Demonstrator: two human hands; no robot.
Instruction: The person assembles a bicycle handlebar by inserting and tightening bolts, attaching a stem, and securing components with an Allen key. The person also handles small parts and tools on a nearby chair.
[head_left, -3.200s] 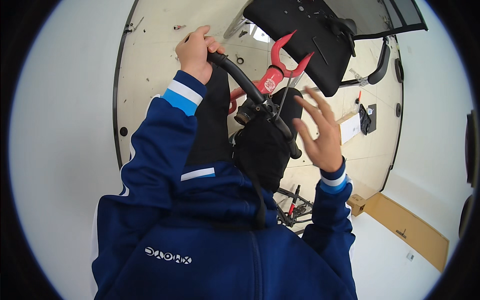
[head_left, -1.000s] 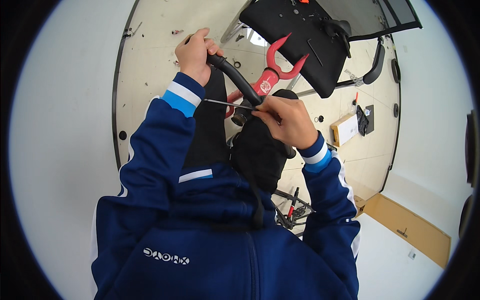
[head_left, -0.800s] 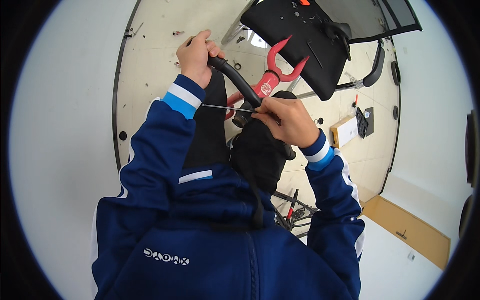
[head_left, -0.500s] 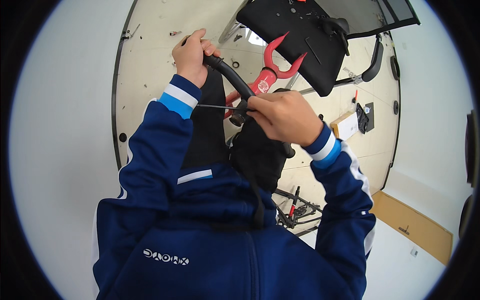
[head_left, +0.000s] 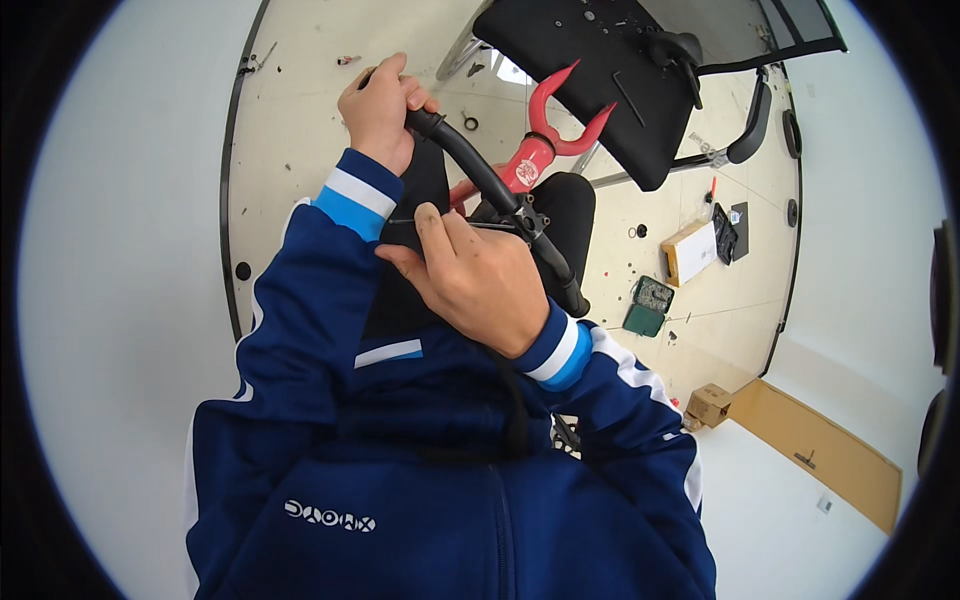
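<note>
A black handlebar (head_left: 478, 168) slants across my lap, with a stem clamp (head_left: 532, 218) at its middle. My left hand (head_left: 380, 118) is closed round its far left end. A red bicycle fork (head_left: 530, 160) lies beyond the bar, its prongs pointing away toward the chair. My right hand (head_left: 475, 275) is in front of the clamp, its fingers pinching a thin hex key (head_left: 402, 221). One end of that key sticks out left of the fingers, while its other end reaches the clamp. The fingers hide the key's middle.
A black chair (head_left: 585, 85) beyond the fork bears a bicycle saddle (head_left: 675, 50), another hex key (head_left: 629, 98) and small parts. On the floor at right lie a green case (head_left: 647, 308), a white-topped box (head_left: 692, 253) and a cardboard box (head_left: 709, 404).
My right hand has moved left and nearer, from over the clamp to along the hex key, uncovering the clamp and the bar's right end. My left hand has stayed on the bar.
</note>
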